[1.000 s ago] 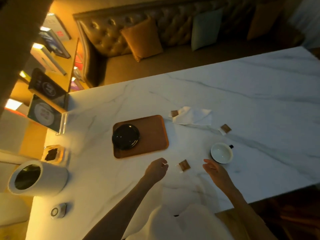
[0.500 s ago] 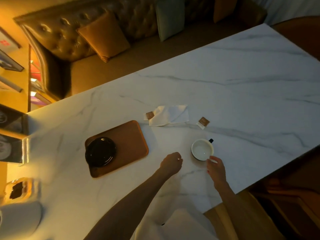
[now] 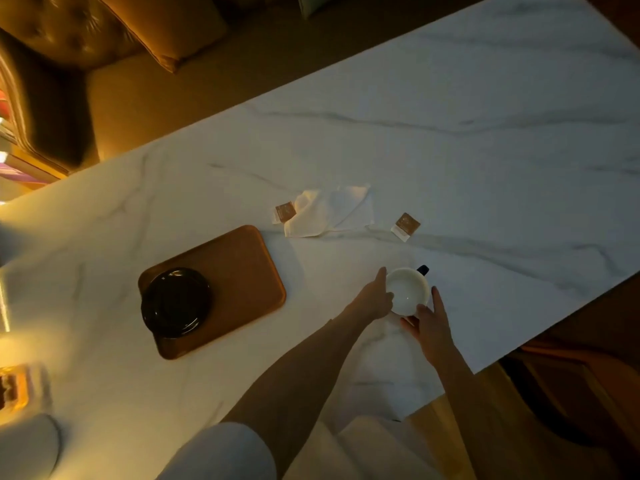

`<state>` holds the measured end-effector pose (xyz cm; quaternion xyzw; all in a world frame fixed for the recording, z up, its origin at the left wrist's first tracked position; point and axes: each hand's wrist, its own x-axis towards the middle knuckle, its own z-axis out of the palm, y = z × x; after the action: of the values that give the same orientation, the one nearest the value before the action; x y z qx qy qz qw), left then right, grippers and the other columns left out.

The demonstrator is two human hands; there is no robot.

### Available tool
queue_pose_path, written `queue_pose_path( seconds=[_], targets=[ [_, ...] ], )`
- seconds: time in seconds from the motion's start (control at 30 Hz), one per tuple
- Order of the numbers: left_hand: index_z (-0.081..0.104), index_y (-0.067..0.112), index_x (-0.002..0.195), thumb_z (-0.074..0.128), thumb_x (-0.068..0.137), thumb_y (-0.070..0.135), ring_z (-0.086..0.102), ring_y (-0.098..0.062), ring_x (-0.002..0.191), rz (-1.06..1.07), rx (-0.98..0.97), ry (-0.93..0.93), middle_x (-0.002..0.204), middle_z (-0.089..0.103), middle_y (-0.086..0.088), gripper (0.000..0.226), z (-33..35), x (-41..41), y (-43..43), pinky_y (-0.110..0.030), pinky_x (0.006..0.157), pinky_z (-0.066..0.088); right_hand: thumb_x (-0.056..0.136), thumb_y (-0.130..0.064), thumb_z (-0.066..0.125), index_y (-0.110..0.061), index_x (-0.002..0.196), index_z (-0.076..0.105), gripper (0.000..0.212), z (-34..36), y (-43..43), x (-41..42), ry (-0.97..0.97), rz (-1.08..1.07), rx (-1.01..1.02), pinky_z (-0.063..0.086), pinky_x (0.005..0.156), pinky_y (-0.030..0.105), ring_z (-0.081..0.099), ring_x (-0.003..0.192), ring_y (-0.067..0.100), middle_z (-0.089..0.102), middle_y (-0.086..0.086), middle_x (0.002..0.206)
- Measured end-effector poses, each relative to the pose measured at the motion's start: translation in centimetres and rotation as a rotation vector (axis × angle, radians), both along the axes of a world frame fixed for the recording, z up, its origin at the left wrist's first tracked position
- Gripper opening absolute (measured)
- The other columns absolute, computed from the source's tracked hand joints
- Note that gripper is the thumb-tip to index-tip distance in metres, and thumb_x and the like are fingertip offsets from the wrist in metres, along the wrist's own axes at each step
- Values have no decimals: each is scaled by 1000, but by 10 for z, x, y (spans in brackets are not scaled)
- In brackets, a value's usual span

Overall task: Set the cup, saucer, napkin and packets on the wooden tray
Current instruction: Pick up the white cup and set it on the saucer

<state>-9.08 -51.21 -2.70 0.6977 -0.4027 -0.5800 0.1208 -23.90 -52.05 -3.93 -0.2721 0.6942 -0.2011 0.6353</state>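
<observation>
A white cup (image 3: 406, 289) with a dark handle stands on the marble table (image 3: 485, 150), right of the wooden tray (image 3: 242, 268). My left hand (image 3: 374, 301) presses against the cup's left side, index finger along the rim. My right hand (image 3: 429, 322) wraps its near right side. A black saucer (image 3: 175, 301) sits on the tray's left end. The white napkin (image 3: 332, 211) lies crumpled beyond the tray. One brown packet (image 3: 285, 212) touches its left edge, and another packet (image 3: 405, 226) lies to its right.
A tufted leather sofa (image 3: 69, 26) with an orange cushion (image 3: 173, 22) runs along the table's far side. A white cylinder (image 3: 24, 445) and a small glass holder (image 3: 14, 389) stand at the left. The table's near corner is close to my right forearm.
Both hands moved forward and closed around the cup. The packet that lay between my hands a second ago is no longer visible. The camera tilted down and right.
</observation>
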Motion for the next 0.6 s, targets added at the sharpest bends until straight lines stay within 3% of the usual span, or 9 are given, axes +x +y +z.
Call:
queue_pose_path(
  seconds=[0.13, 0.27, 0.37, 0.47, 0.6],
  targets=[
    [29, 10, 148, 46, 95, 6, 41, -37, 134, 36, 6, 56, 147, 42, -19, 56, -1, 5, -2, -47, 108, 35, 91, 7, 40, -27, 143, 38, 62, 2, -1, 6, -57, -57, -28, 50, 94, 60, 49, 123, 40, 41, 19, 143],
    [42, 3, 139, 48, 94, 3, 46, -38, 127, 101, -26, 117, 139, 49, -21, 46, 15, 20, 10, -47, 104, 39, 88, 9, 41, -30, 133, 48, 61, 6, 4, 17, -23, -28, -61, 56, 85, 54, 49, 123, 39, 45, 14, 139],
    [41, 7, 141, 48, 94, 5, 51, -40, 121, 201, -52, 180, 137, 49, -20, 47, 32, 35, 33, -49, 98, 46, 90, 6, 44, -36, 126, 52, 57, 12, 13, 30, -13, 43, -72, 60, 76, 46, 51, 120, 38, 47, 11, 136],
    [34, 17, 147, 50, 98, 14, 56, -30, 109, 342, -57, 264, 141, 47, -15, 52, 45, 54, 74, -41, 92, 50, 90, 4, 48, -32, 134, 49, 56, 22, 25, 49, -16, 153, -81, 61, 69, 41, 50, 119, 37, 48, 11, 135],
    [32, 36, 141, 55, 98, 27, 54, -26, 124, 588, -72, 343, 141, 48, -8, 50, 59, 82, 144, -38, 97, 50, 87, 3, 51, -29, 130, 52, 53, 43, 53, 84, -102, 416, -144, 61, 55, 33, 53, 109, 32, 51, 8, 124]
  ],
)
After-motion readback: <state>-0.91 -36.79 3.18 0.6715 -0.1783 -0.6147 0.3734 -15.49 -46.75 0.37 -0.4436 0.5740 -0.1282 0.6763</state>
